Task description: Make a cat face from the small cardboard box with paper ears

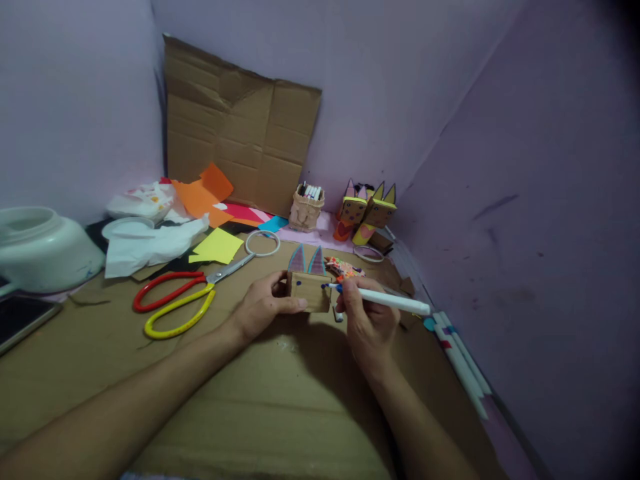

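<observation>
My left hand [263, 305] is closed around the left side of a small cardboard box [311, 293], with the thumb across its front. Two purple pointed ears edged in blue rise from the top of the box, and two dark blue dots mark its front face. In my right hand [369, 320] is a white marker [393, 300], its blue tip at the right-hand dot. Behind my right hand lies a flower-patterned piece [345, 267], partly hidden. A small marker cap [339, 315] appears to lie beside the box.
Scissors [215, 277] with red and yellow handles lie left of my left hand. Behind are yellow paper [217, 247], a holder of markers [306, 210] and two eared cardboard figures [353, 210]. White markers [460, 360] lie along the right wall; a phone [25, 323] lies far left.
</observation>
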The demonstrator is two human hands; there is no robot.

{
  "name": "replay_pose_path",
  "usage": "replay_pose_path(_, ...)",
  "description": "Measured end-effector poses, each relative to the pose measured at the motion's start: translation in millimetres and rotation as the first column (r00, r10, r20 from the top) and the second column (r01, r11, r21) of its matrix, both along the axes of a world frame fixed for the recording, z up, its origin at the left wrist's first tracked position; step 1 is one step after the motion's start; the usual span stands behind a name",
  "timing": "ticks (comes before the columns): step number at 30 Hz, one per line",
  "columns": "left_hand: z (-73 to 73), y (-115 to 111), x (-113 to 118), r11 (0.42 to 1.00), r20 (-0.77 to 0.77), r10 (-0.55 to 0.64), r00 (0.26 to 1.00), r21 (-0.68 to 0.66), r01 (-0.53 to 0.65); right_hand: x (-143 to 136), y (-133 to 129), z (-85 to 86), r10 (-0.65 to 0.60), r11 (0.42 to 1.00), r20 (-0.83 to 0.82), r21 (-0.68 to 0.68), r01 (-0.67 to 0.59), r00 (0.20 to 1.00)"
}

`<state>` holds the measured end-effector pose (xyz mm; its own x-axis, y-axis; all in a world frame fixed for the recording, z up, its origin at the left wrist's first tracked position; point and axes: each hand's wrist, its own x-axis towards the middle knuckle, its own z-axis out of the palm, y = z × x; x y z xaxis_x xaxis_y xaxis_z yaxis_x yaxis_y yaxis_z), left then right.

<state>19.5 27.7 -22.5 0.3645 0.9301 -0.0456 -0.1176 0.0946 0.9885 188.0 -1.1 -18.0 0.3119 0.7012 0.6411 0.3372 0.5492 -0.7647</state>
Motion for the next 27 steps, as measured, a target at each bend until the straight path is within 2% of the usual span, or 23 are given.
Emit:
replay_pose_path(3,-0.6,0,0,1.000,-0.015,0.006,1.000,0.011,-0.006,1,-2,4.5,-0.059,0.998,-0.068,-0.026,0.058,0.996)
replay_pose_path(6,-3.8,1,0,0.999,-0.030,0.006,1.000,0.038,-0.005,-1,-5,7.1,-0.043,0.999,-0.097,-0.026,0.041,0.994)
replay_pose_path(12,-11.5,1,2,0.994,-0.079,0.032,0.996,0.103,-0.024,-17,-9,-2.3,0.165,0.985,-0.074,-0.042,-0.169,0.983)
replay_pose_path(15,-13.8,1,3,0.993,-0.096,0.040,0.995,0.115,-0.029,-21,-7,-8.0,0.212,0.973,-0.095,-0.074,-0.220,0.973)
replay_pose_path(19,-15.8,1,4,0.992,-0.109,0.053,0.993,0.123,-0.040,-21,-6,-8.9,0.178,0.980,-0.083,-0.080,-0.185,0.980)
replay_pose_path(27,-13.6,1,3,0.989,-0.139,0.082,0.987,0.137,-0.063,-17,-5,-11.6,0.115,0.993,0.081,-0.022,-0.114,0.990)
